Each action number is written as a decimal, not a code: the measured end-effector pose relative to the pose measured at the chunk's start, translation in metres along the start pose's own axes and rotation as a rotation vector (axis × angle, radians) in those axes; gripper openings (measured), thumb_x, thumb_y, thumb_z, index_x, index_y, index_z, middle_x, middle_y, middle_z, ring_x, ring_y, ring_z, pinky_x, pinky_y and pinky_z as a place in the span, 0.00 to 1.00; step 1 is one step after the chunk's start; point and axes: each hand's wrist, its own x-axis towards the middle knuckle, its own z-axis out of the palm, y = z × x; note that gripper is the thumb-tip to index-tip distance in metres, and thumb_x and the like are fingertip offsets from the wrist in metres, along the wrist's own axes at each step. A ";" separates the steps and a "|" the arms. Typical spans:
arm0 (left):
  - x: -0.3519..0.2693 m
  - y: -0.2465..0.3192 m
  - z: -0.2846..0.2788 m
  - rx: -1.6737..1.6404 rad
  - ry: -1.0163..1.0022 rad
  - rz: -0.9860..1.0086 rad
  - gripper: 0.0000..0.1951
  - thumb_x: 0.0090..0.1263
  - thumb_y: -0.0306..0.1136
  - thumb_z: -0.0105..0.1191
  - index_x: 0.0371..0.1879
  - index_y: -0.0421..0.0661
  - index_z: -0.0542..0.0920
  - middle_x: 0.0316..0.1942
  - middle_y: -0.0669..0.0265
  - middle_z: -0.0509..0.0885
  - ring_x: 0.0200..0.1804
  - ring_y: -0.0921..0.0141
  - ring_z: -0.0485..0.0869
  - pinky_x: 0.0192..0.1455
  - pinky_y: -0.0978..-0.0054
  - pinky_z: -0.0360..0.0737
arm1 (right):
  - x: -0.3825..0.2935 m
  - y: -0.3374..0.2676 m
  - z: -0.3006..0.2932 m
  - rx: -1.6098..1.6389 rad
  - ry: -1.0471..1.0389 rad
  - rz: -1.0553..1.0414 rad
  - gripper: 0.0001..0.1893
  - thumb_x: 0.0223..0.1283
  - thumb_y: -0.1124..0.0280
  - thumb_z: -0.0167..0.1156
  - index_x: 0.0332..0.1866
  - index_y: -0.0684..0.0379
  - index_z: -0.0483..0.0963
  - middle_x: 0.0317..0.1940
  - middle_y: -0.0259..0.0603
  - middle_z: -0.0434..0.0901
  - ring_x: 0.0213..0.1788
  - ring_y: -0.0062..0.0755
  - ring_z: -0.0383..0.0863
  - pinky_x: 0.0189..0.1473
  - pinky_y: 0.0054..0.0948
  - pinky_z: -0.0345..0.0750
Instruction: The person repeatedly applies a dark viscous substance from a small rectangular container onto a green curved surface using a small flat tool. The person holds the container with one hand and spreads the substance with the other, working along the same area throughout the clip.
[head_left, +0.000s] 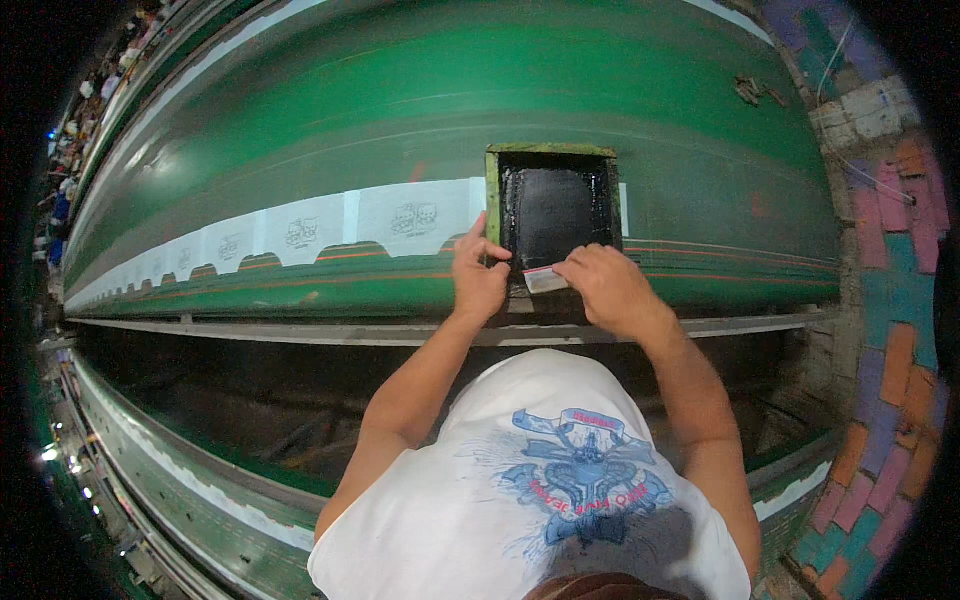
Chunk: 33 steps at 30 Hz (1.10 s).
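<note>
A screen-printing frame (556, 148) with green-edged bars lies on a long green printing table (420, 90). Black ink coats its mesh (556, 214), wet and shiny along the inner sides. My left hand (481, 271) holds the frame's lower left side, with one finger stretched up along the outer bar. My right hand (611, 289) grips a flat, pale squeegee (545, 280) at the near end of the mesh. White fabric pieces (421, 214) run leftward in a row, several bearing a printed pair of cartoon figures. The piece under the frame is mostly hidden.
A pale rail (360, 334) edges the table on my side. Behind me runs another green table (225, 517) with white pieces on it. Small scraps (757, 91) lie at the far right. Stacked coloured bricks (892, 360) line the right side.
</note>
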 end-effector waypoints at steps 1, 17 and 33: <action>0.003 0.001 0.000 0.018 -0.001 0.001 0.10 0.55 0.14 0.65 0.30 0.46 0.87 0.87 0.48 0.74 0.83 0.48 0.74 0.87 0.52 0.65 | 0.011 0.013 -0.007 0.025 -0.076 0.021 0.17 0.62 0.81 0.67 0.57 0.62 0.85 0.50 0.51 0.86 0.58 0.58 0.86 0.61 0.52 0.82; 0.001 0.003 -0.004 0.056 -0.044 0.087 0.10 0.56 0.14 0.63 0.29 0.46 0.85 0.87 0.43 0.73 0.79 0.46 0.74 0.85 0.50 0.65 | 0.094 0.065 0.006 -0.159 0.234 0.116 0.28 0.59 0.84 0.63 0.66 0.54 0.88 0.52 0.47 0.88 0.56 0.55 0.85 0.62 0.51 0.81; 0.004 0.006 -0.007 0.046 -0.062 0.068 0.10 0.56 0.15 0.66 0.30 0.47 0.88 0.86 0.44 0.74 0.83 0.45 0.72 0.88 0.49 0.62 | -0.003 -0.028 0.039 -0.030 0.157 0.148 0.31 0.53 0.80 0.72 0.67 0.56 0.85 0.61 0.47 0.84 0.63 0.54 0.83 0.61 0.52 0.78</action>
